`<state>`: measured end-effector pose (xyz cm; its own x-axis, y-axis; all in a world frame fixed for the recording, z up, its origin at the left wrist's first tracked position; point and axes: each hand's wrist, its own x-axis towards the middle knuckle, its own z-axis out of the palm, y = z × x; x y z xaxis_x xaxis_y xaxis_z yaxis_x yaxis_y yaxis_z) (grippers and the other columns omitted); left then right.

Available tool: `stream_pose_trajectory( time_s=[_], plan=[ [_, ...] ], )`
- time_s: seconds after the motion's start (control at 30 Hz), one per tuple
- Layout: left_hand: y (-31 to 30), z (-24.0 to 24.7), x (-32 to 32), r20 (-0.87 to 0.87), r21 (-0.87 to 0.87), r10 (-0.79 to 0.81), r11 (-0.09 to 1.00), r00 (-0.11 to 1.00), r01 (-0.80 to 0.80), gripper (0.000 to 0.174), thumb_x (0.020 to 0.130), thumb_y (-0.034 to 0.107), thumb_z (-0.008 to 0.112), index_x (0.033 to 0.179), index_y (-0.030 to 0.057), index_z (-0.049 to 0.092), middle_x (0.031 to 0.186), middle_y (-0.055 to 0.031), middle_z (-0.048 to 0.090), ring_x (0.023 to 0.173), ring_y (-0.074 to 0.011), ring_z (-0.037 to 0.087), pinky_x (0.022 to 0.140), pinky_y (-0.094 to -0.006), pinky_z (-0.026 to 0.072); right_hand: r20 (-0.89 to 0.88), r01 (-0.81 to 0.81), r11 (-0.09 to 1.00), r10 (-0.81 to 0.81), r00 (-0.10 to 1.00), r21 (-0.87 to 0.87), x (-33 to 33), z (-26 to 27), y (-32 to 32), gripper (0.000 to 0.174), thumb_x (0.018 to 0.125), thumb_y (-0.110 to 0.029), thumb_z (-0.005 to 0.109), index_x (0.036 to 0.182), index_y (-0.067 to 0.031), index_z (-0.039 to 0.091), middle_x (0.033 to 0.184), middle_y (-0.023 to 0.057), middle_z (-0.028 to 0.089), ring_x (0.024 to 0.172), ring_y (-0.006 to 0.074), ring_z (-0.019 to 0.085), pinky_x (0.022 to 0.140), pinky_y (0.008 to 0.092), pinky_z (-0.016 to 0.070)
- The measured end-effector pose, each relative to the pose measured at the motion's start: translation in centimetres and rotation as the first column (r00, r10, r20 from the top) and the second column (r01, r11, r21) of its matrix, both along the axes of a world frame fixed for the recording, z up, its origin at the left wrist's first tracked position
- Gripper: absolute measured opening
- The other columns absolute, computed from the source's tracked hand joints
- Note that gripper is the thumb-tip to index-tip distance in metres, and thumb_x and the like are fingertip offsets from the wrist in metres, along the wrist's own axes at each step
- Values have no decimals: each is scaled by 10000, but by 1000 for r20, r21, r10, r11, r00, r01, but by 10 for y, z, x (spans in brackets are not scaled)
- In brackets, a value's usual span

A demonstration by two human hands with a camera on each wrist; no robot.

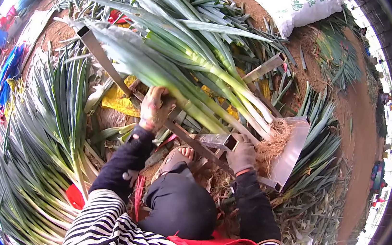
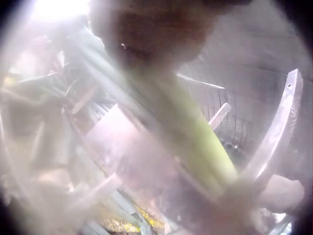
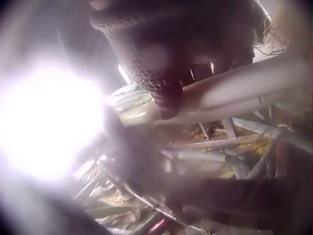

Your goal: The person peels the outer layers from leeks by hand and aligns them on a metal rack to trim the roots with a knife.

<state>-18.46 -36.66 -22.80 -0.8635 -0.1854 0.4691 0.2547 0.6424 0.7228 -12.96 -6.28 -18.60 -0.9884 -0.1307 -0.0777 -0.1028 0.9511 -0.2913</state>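
Several large green onions [image 1: 230,80] lie across a metal rack [image 1: 106,64], their brown roots [image 1: 275,137] gathered at its upright end plate [image 1: 294,150]. My left hand [image 1: 155,109] grips a thick onion where the leaves begin. In the left wrist view that hand is a dark blur above the green stalk [image 2: 198,134]. Close to the roots, my gloved right hand [image 1: 241,154] holds the pale lower stalk beside a square metal bar [image 1: 213,140]. The right wrist view shows the glove [image 3: 151,54] curled over the white stem [image 3: 234,90].
A large pile of green onions [image 1: 56,121] spreads on my left, and more onions [image 1: 317,136] lie beyond the end plate. A white sack [image 1: 301,8] sits at the far right. Loose trimmings [image 1: 313,218] cover the ground by my right arm. My foot [image 1: 177,159] is below the rack.
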Motion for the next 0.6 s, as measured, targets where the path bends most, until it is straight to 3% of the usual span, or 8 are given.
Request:
stream_pose_trajectory(
  time_s=[0.03, 0.17, 0.23, 0.3, 0.37, 0.47, 0.57, 0.6],
  plan=[
    [-1, 10, -9, -33, -70, -19, 997, 999, 17, 382, 677, 59, 775, 989, 20, 557, 863, -126, 572, 806, -298, 602, 696, -358, 492, 65, 35, 999, -33, 997, -38, -5, 0, 3, 325, 831, -294, 653, 1098, -127, 573, 1018, 103, 587, 928, 323, 591, 806, 436, 487],
    [-2, 13, -14, -49, -78, -56, 996, 997, 52, 389, 677, 78, 786, 988, 22, 559, 872, -128, 576, 820, -294, 610, 696, -359, 492, -41, -24, 1000, 24, 999, 6, -10, -4, 5, 340, 827, -293, 661, 1111, -129, 573, 1045, 101, 591, 946, 317, 596, 808, 435, 491],
    [-2, -1, -1, 73, 57, -9, 998, 997, 4, 379, 686, 58, 783, 988, 22, 557, 882, -116, 585, 794, -267, 620, 691, -350, 500, -46, -22, 999, 20, 999, -34, -3, -1, 1, 353, 784, -249, 708, 1089, -132, 577, 1020, 88, 578, 936, 308, 587, 823, 425, 479],
    [-6, -22, 8, 22, 44, -9, 999, 1000, 8, 371, 691, 42, 781, 985, 24, 555, 886, -106, 588, 766, -246, 626, 683, -340, 508, -159, 6, 998, 2, 987, 55, 8, -4, -6, 374, 740, -213, 744, 1070, -143, 581, 987, 62, 543, 929, 280, 567, 842, 408, 457],
    [-6, -33, 19, 131, 160, 40, 985, 991, -61, 414, 662, 159, 796, 985, 30, 571, 907, -130, 596, 833, -322, 603, 723, -383, 491, -250, -16, 993, 46, 967, 119, 18, -10, -12, 411, 707, -227, 767, 1059, -149, 570, 984, 47, 505, 920, 255, 548, 837, 407, 441],
    [-2, -27, 31, 88, 40, 113, 992, 990, -116, 438, 661, 193, 804, 990, 25, 569, 941, -145, 587, 856, -332, 596, 733, -392, 488, -317, 36, 999, -26, 948, 27, 22, -13, -19, 538, 648, -261, 803, 1076, -144, 499, 964, 50, 478, 895, 253, 538, 776, 412, 432],
    [4, -19, 38, 27, -54, 148, 988, 989, -147, 528, 629, 228, 824, 1025, 19, 544, 993, -150, 570, 894, -347, 580, 754, -420, 481, -292, 70, 996, -53, 955, 48, 24, -16, -19, 504, 653, -256, 800, 1025, -148, 477, 939, 51, 466, 880, 251, 536, 774, 408, 425],
    [5, -21, 37, -46, -126, 150, 980, 988, -154, 562, 609, 224, 837, 1030, 16, 530, 987, -147, 559, 897, -338, 571, 766, -411, 478, -375, 11, 997, 17, 927, 72, 23, -22, -16, 467, 653, -257, 796, 968, -155, 467, 931, 55, 458, 869, 254, 527, 774, 409, 424]
  ],
)
